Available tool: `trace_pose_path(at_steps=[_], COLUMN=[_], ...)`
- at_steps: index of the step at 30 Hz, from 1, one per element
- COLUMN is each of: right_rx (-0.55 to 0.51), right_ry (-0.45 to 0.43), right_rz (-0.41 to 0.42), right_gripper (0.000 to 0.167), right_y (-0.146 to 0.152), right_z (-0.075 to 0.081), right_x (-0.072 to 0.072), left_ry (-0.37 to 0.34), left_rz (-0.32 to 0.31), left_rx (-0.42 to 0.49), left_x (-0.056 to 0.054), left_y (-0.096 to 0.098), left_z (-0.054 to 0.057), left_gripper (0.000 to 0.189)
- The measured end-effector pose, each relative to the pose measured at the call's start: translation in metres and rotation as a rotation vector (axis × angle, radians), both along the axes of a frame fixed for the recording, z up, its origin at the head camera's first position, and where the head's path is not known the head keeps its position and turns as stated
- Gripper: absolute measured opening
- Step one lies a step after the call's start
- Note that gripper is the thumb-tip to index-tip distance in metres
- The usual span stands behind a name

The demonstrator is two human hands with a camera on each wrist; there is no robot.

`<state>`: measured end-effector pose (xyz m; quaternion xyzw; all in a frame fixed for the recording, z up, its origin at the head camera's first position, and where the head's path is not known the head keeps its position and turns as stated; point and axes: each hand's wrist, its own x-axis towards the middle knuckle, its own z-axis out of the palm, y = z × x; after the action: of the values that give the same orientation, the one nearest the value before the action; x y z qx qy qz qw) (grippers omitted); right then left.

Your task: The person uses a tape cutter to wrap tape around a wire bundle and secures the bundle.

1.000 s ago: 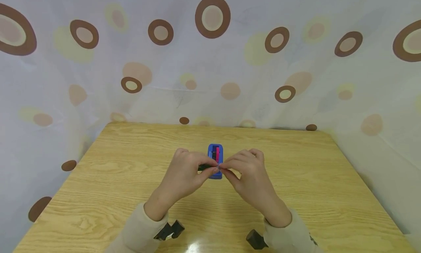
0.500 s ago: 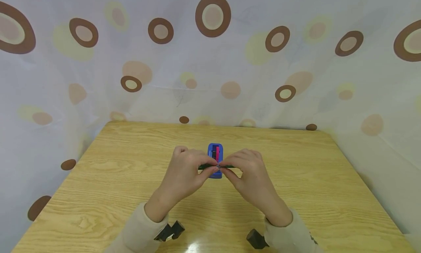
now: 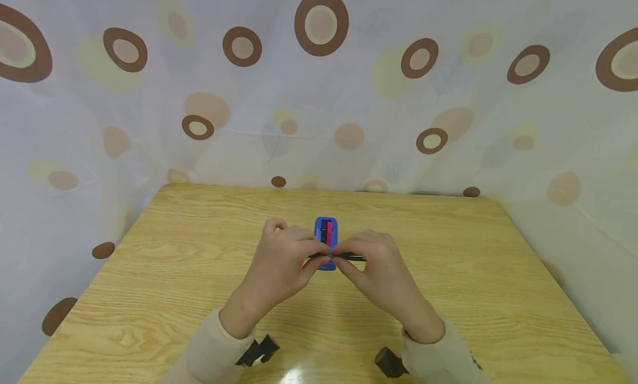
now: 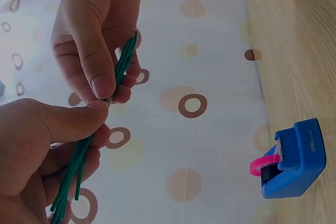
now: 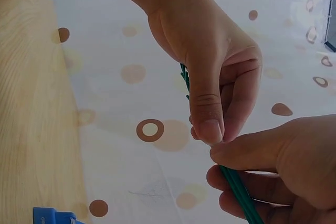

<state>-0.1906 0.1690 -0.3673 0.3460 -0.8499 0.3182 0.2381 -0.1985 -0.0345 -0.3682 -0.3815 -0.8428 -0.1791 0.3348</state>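
Note:
Both hands meet in front of me above the table. My left hand (image 3: 279, 267) pinches a bundle of thin green strips (image 4: 73, 174) between thumb and fingers. Close against it, fingertip to fingertip, my right hand (image 3: 381, 270) pinches the same bundle. In the left wrist view the strips run through both hands, with loose ends fanning out at each side. A small pale grey bit shows where the thumbs meet; the fingertips hide most of it. Beyond the hands, on the table, stands a blue tape dispenser (image 4: 307, 158) with a pink roll (image 4: 266, 164).
The wood-grain table (image 3: 174, 290) reaches back to a pale curtain (image 3: 279, 85) printed with brown rings, which also hangs at both sides. Black wrist cameras (image 3: 390, 363) sit at the cuffs. The dispenser overlaps the fingertips in the head view.
Green strips have come into view beside the right hand's fingers, while less of them shows at the left hand. Both hands stay nearly in place; the dispenser has not moved.

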Motion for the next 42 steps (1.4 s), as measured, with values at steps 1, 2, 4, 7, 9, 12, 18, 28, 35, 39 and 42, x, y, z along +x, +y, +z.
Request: trace_pose_path(at_steps=[1, 2, 4, 7, 9, 12, 18, 28, 35, 39, 42], right_rx=[0.001, 0.003, 0.0, -0.006, -0.01, -0.01, -0.019, -0.029, -0.036, -0.045, -0.046], right_ry=[-0.013, -0.027, -0.055, -0.079, -0.076, -0.036, 0.036, 0.113, 0.145, 0.17, 0.182], right_rz=[-0.007, -0.016, -0.025, -0.033, -0.032, -0.039, -0.029, -0.023, -0.023, -0.026, -0.027], right_gripper=[0.015, 0.015, 0.014, 0.014, 0.013, 0.015, 0.016, 0.018, 0.021, 0.021, 0.02], right_y=[0.0, 0.0001, 0.0, -0.0002, -0.0005, -0.0008, -0.0016, -0.0028, -0.0032, -0.0038, -0.0043], right_z=[0.0002, 0.0003, 0.0004, 0.0002, -0.0005, -0.0023, -0.0044, -0.006, -0.0045, -0.0052, -0.0051], right_x=[0.0002, 0.0004, 0.0007, 0.0012, 0.0011, 0.0007, -0.0006, -0.0021, -0.001, -0.001, -0.0011], left_ry=[0.004, 0.007, 0.012, 0.019, 0.018, -0.001, -0.076, -0.166, -0.231, -0.267, -0.288], left_rz=[-0.001, -0.001, 0.0, 0.002, 0.003, 0.002, -0.005, 0.018, 0.017, 0.004, -0.008], left_rx=[0.0, -0.001, -0.001, 0.0, 0.006, 0.024, 0.045, 0.025, 0.046, 0.069, 0.101], left_x=[-0.0001, -0.0002, -0.0002, -0.0005, -0.0007, -0.0008, -0.0005, 0.0003, 0.0011, 0.0011, 0.0013], left_y=[-0.0001, -0.0001, -0.0002, -0.0003, -0.0003, -0.0004, -0.0011, -0.0018, -0.0022, -0.0026, -0.0027], left_z=[-0.0002, -0.0005, -0.0006, -0.0013, -0.002, -0.0032, -0.0035, -0.0009, -0.0012, -0.0019, -0.0017], left_gripper=[0.014, 0.014, 0.014, 0.014, 0.014, 0.013, 0.011, 0.012, 0.012, 0.011, 0.01])
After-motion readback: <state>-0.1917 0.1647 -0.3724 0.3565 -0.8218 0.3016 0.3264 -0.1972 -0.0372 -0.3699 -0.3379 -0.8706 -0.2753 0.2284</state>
